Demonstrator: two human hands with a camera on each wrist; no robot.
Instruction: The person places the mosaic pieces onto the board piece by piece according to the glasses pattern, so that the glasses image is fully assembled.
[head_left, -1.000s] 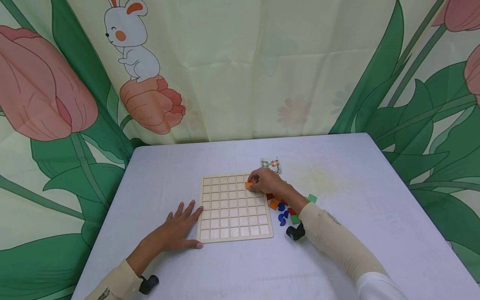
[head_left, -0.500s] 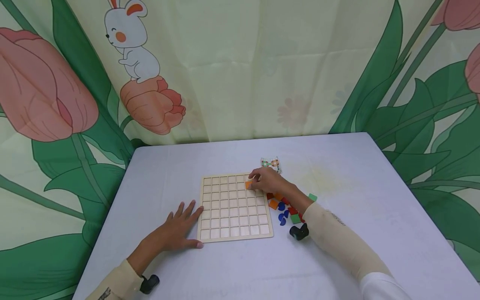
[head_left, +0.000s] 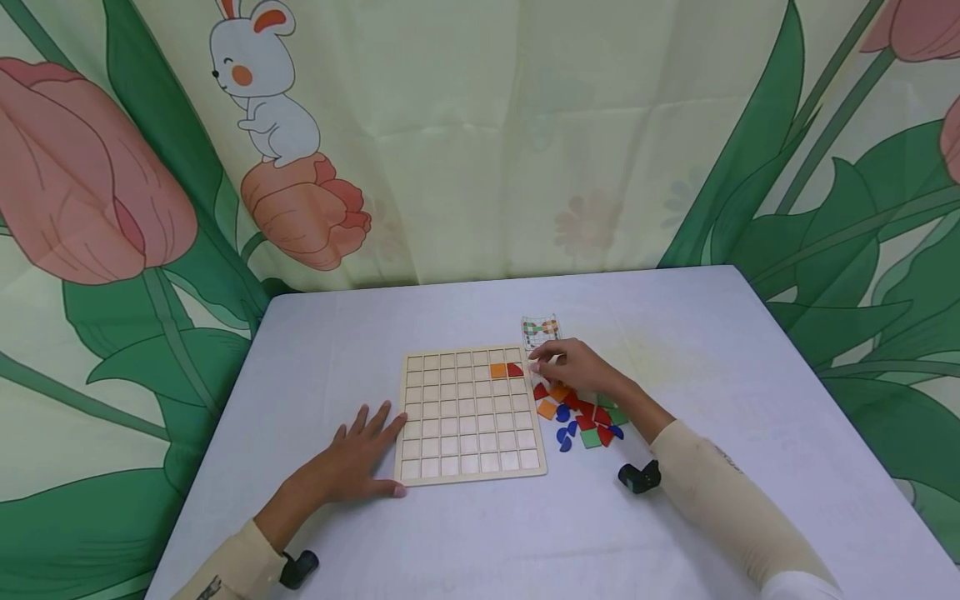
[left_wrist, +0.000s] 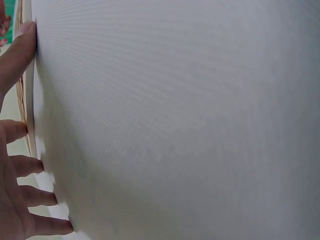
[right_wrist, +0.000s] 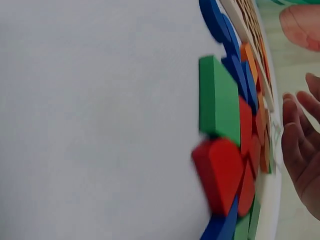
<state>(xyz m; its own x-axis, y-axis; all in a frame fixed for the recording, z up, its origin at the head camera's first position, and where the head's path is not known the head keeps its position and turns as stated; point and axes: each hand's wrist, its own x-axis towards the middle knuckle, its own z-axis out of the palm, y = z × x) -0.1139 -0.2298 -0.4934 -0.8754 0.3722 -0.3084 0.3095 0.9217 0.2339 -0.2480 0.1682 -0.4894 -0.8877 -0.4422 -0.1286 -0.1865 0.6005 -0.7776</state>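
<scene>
The wooden grid board (head_left: 471,482) lies on the table with an orange square tile (head_left: 498,371) and a red rounded tile (head_left: 514,370) side by side near its upper right corner. My left hand (head_left: 356,461) is spread on the table at the board's left edge, its fingertips and thumb by the frame. Over the board's right edge hovers my right hand (head_left: 573,364), fingers loosely bent, with nothing seen between them. Below it are loose pieces, among them a green block (right_wrist: 216,97), a red block (right_wrist: 220,172) and blue half-round pieces (head_left: 562,412).
A small printed card (head_left: 541,328) in a clear sleeve lies behind the board's right corner, close to my right hand. The white tablecloth (head_left: 465,542) extends around the board. A patterned curtain (head_left: 450,167) hangs behind the table.
My right hand has let go of the orange square tile, which stays in the grid, and has moved right off the board. The red tile beside it is now uncovered. My left hand stays put.
</scene>
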